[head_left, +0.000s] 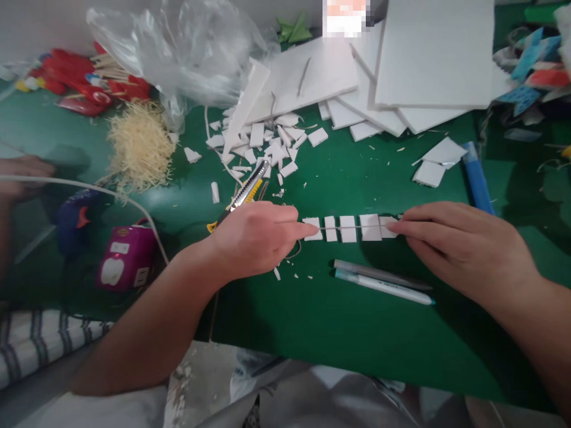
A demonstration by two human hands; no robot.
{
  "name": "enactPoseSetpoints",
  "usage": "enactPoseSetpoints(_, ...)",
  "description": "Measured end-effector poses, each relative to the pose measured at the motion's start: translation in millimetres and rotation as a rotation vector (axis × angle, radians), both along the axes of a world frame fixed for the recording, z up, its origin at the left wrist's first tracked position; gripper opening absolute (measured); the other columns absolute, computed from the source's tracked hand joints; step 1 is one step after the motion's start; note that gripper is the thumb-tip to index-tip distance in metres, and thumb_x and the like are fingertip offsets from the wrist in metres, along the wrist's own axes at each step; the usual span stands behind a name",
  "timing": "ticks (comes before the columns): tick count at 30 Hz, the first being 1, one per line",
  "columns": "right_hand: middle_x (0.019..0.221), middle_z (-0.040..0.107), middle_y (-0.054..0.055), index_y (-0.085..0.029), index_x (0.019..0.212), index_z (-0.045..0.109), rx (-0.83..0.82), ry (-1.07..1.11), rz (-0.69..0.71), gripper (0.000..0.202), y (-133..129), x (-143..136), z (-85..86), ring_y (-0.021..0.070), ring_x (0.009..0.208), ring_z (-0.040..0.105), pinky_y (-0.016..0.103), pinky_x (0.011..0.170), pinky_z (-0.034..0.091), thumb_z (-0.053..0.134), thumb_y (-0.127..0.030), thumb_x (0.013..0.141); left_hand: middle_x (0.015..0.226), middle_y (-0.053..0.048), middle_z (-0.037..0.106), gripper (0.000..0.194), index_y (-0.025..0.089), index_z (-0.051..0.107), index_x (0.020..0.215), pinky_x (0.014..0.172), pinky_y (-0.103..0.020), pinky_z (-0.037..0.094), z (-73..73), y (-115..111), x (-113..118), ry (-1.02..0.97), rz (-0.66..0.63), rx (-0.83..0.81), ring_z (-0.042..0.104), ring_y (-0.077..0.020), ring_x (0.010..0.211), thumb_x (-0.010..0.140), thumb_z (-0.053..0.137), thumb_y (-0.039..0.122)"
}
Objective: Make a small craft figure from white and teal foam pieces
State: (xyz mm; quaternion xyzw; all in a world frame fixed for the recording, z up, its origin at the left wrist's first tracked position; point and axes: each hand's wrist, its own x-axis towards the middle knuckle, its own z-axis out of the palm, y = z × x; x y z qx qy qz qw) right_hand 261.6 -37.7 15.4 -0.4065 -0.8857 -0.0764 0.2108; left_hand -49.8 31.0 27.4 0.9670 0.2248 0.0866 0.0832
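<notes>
Several small white foam board pieces (347,233) lie in a row on the green table, with a thin grey string (330,227) stretched across them. My left hand (252,241) is mostly curled, its index fingertip pressing the string onto the leftmost piece. At the row's other end my right hand (459,244) pinches the string over the rightmost piece, thumb and fingers together. Just beyond my left hand is a utility knife (247,189), its lower part partly hidden by the hand. A grey pen (379,273) and a white marker (386,287) lie nearer to me.
White foam scraps (267,142) are heaped behind my left hand. Foam sheets (435,53) and a plastic bag (191,53) fill the back. Straw-like shreds (139,145), a purple box (125,257) and a white cable (147,217) are leftward, near another person's hand (27,172). A blue tool (477,178) lies right.
</notes>
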Motion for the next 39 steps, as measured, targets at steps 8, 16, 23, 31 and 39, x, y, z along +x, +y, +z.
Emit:
enactPoseSetpoints(8, 0.088, 0.078, 0.005, -0.021, 0.099, 0.070, 0.033, -0.022, 0.000, 0.015, 2.4, -1.1, -4.2, 0.0161, 0.072, 0.072, 0.029, 0.062, 0.055, 0.062, -0.010, 0.094, 0.069, 0.000, 0.061, 0.041, 0.023, 0.079, 0.111, 0.059, -0.027, 0.038, 3.5, -3.3, 2.6, 0.096, -0.017, 0.079, 0.055, -0.0138, 0.061, 0.097, 0.044, 0.008)
enactPoseSetpoints(16, 0.087, 0.078, 0.004, -0.021, 0.098, 0.071, 0.052, -0.060, 0.008, 0.015, 3.5, 0.2, -2.0, 0.0155, 0.072, 0.071, 0.029, 0.063, 0.054, 0.065, -0.010, 0.092, 0.069, 0.000, 0.060, 0.039, 0.024, 0.079, 0.113, 0.058, -0.027, 0.039, 2.1, -5.8, 4.0, 0.161, 0.006, 0.084, 0.055, -0.0136, 0.061, 0.095, 0.047, 0.009)
enactPoseSetpoints(23, 0.086, 0.078, 0.006, -0.021, 0.099, 0.070, 0.053, -0.079, -0.002, 0.015, 1.9, -2.0, -3.2, 0.0175, 0.070, 0.070, 0.032, 0.063, 0.052, 0.063, -0.008, 0.092, 0.070, 0.000, 0.061, 0.039, 0.024, 0.079, 0.110, 0.059, -0.026, 0.039, 0.5, -6.0, 5.7, 0.125, 0.030, 0.072, 0.057, -0.0134, 0.063, 0.095, 0.046, 0.009)
enactPoseSetpoints(31, 0.084, 0.077, 0.006, -0.019, 0.094, 0.070, 0.082, -0.091, 0.031, 0.012, 3.6, -0.8, 0.7, 0.0163, 0.069, 0.069, 0.030, 0.062, 0.050, 0.066, -0.009, 0.091, 0.070, 0.000, 0.062, 0.038, 0.023, 0.080, 0.105, 0.059, -0.027, 0.039, -2.1, -5.4, 3.3, 0.052, 0.028, 0.091, 0.060, -0.0135, 0.064, 0.098, 0.046, 0.009)
enactPoseSetpoints(39, 0.085, 0.078, 0.003, -0.024, 0.094, 0.072, 0.073, -0.123, 0.003, 0.015, 5.1, -2.0, -1.8, 0.0162, 0.069, 0.070, 0.031, 0.060, 0.052, 0.060, -0.014, 0.095, 0.069, 0.001, 0.061, 0.036, 0.024, 0.081, 0.105, 0.057, -0.027, 0.036, -5.1, -5.9, 3.9, 0.083, 0.054, 0.089, 0.058, -0.0136, 0.063, 0.096, 0.049, 0.009)
